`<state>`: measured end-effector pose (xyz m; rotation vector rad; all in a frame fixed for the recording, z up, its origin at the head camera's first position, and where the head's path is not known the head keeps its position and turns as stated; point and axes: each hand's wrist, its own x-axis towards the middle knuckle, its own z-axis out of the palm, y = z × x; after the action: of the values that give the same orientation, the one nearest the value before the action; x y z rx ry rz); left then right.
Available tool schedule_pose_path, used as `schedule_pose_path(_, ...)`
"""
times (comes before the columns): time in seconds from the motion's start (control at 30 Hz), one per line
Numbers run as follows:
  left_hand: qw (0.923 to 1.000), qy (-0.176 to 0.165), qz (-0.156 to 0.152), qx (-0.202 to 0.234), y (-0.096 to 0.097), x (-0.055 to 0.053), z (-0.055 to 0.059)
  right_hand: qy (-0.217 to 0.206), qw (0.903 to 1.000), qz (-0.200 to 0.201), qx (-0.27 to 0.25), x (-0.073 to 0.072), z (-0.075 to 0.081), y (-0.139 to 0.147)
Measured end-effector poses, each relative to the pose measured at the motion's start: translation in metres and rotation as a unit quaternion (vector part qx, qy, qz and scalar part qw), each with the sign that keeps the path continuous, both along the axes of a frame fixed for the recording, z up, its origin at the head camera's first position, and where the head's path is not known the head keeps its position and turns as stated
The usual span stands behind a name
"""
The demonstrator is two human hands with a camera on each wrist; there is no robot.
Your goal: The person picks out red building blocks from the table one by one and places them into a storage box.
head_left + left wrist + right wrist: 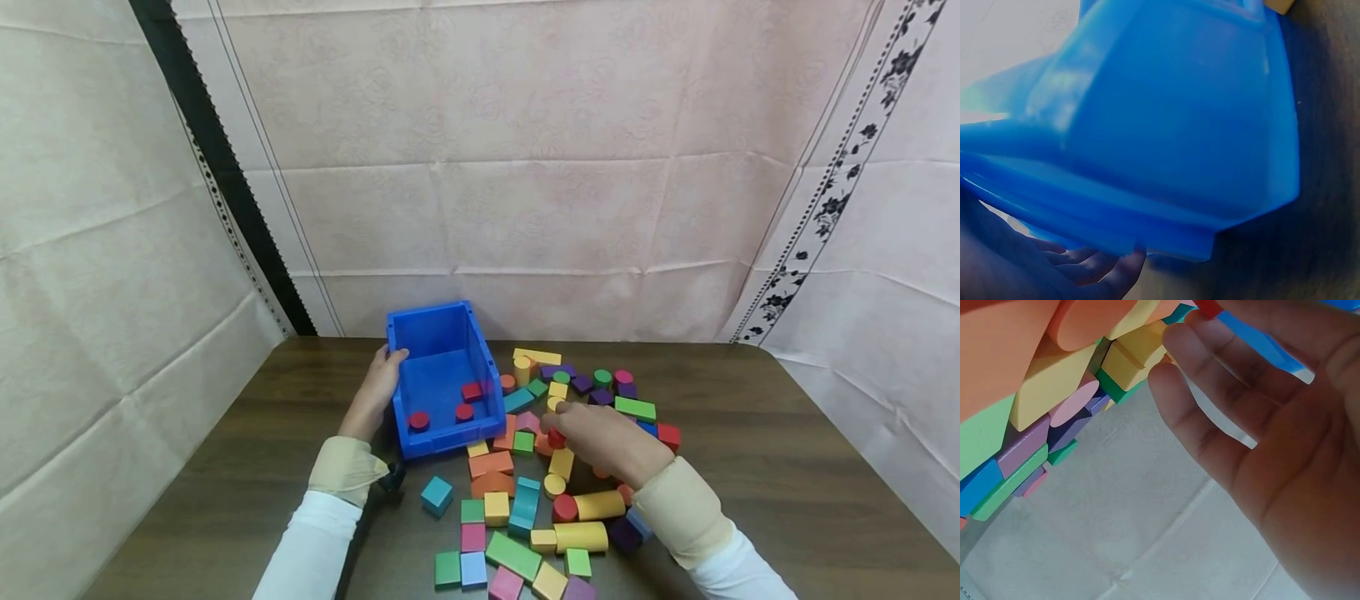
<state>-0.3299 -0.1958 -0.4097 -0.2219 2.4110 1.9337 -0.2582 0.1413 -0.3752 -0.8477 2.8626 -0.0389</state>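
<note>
My left hand (375, 393) grips the left rim of a blue plastic bin (435, 375), thumb over the edge; the bin tilts open toward me. In the left wrist view the fingers lie along the rim of the bin (1172, 125). Inside it are two red round blocks (418, 422) and a red rectangular block (472, 392). My right hand (611, 437) pinches a small red block (556, 439) between thumb and fingertips, over the loose blocks just right of the bin. Only a sliver of that red block (1209, 307) shows in the right wrist view.
Many coloured wooden blocks (491, 463) spread over the brown table (225, 500) right of and in front of the bin. A red cylinder (565, 508), yellow cylinders (582, 537) and a red cube (669, 436) lie among them. A pale cloth (525, 208) hangs behind the table.
</note>
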Motion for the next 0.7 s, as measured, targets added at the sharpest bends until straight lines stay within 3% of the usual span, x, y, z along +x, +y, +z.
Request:
schedule_pose_path(0.53, 1.0000, 0.003, 0.008, 0.002, -0.0004, 0.0022, -0.0002, -0.010, 0.9998, -0.006, -0.017, -0.0013, -0.0010, -0.0033)
schedule_pose_path(0.7, 0.9999, 0.001, 0.009, 0.005, 0.0010, 0.0020, -0.0003, 0.011, 0.9993, 0.016, -0.032, -0.0011, -0.0010, -0.0035)
